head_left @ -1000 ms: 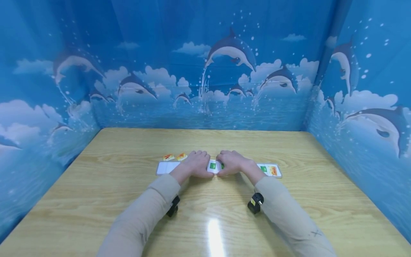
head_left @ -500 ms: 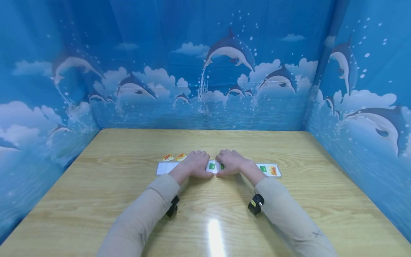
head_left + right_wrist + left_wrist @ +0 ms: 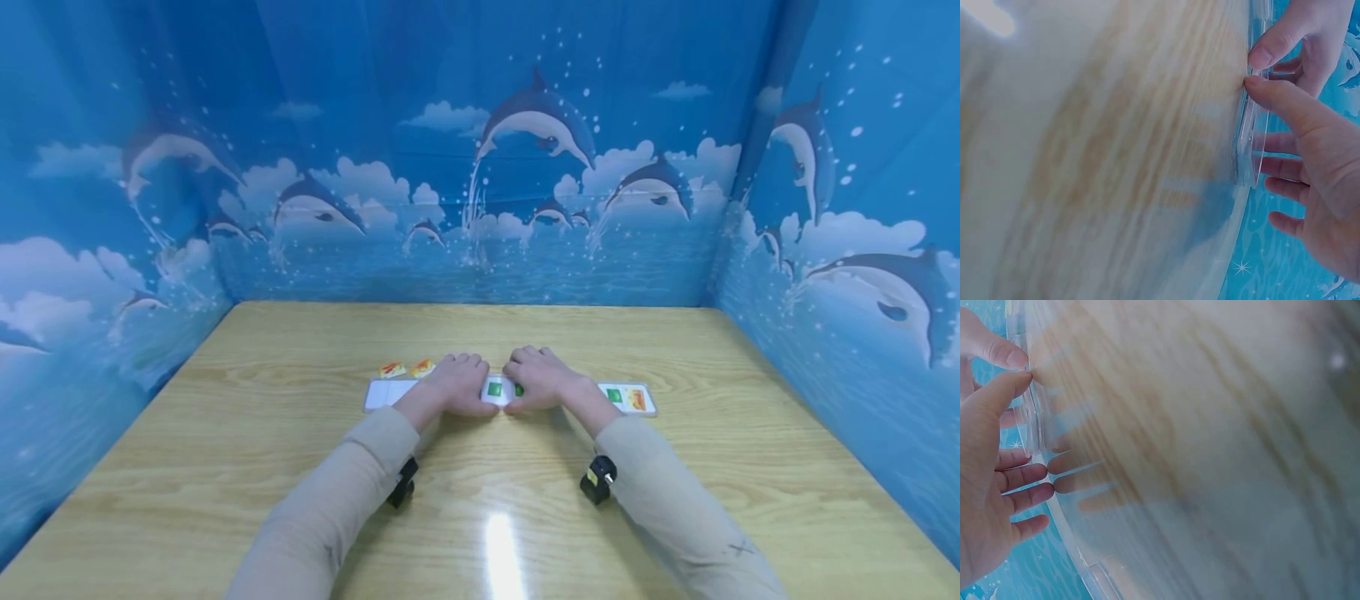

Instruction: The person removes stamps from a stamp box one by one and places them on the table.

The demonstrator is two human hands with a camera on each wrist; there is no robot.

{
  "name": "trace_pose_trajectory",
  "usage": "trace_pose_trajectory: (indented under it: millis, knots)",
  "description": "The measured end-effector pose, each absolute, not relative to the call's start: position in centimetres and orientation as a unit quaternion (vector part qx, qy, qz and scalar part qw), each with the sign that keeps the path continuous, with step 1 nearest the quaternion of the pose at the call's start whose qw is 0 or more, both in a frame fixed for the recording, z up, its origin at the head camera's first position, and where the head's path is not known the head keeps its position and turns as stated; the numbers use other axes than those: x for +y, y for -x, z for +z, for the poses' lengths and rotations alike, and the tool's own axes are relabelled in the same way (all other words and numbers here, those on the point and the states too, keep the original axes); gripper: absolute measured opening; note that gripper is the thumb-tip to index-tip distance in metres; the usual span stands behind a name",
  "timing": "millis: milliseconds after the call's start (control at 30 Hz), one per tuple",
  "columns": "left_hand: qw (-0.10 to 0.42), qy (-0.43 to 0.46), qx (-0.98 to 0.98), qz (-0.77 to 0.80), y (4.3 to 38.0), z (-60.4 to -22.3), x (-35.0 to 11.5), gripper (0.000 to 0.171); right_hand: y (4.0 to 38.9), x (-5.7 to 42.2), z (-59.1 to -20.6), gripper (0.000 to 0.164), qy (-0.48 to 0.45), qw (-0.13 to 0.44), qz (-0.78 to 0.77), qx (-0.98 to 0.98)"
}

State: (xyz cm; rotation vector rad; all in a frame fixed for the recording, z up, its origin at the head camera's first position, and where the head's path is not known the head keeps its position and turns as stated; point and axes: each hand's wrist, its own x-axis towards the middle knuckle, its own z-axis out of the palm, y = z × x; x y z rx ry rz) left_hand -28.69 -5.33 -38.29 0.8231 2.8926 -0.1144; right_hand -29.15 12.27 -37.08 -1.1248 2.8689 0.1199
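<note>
Head view. Left hand (image 3: 459,385) and right hand (image 3: 543,382) sit close together, each gripping the tray (image 3: 507,395) edge to edge. It shows between them, a green card (image 3: 495,389) on top. Left of the left hand: a white strip (image 3: 387,392), with two orange cards (image 3: 407,368) just beyond on the table (image 3: 495,467). Right of the right hand: a strip bearing a picture card (image 3: 637,399). Hands hide the joins; cannot tell if all is one piece. Likely risk: uneven push skews the row, or a sleeve drags the loose cards.

Left wrist view. Thumb at the tray's near edge, fingers on the far side. The clear rim looks slick; a weak pinch could slip.

Right wrist view. Same pinch, thumb-tips nearly meeting. Lifting one side first could tilt the tray and slide the cards.
</note>
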Motion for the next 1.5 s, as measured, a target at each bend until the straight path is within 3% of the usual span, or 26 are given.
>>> trace_pose_trajectory:
  millis: [600,833,1500]
  knots:
    - [0.066,-0.271,0.960,-0.020,28.7,-38.3,-5.7,0.073,29.0,13.1,-36.7,0.070,0.334,0.017,0.008,0.943]
    - [0.067,-0.270,0.960,-0.035,28.7,-38.4,-5.7,0.081,28.7,14.9,-35.8,0.070,0.333,-0.003,-0.007,0.943]
    - [0.039,-0.308,0.947,-0.082,28.8,-38.7,-6.2,0.075,24.4,16.3,-34.2,0.069,0.395,-0.007,-0.002,0.919]
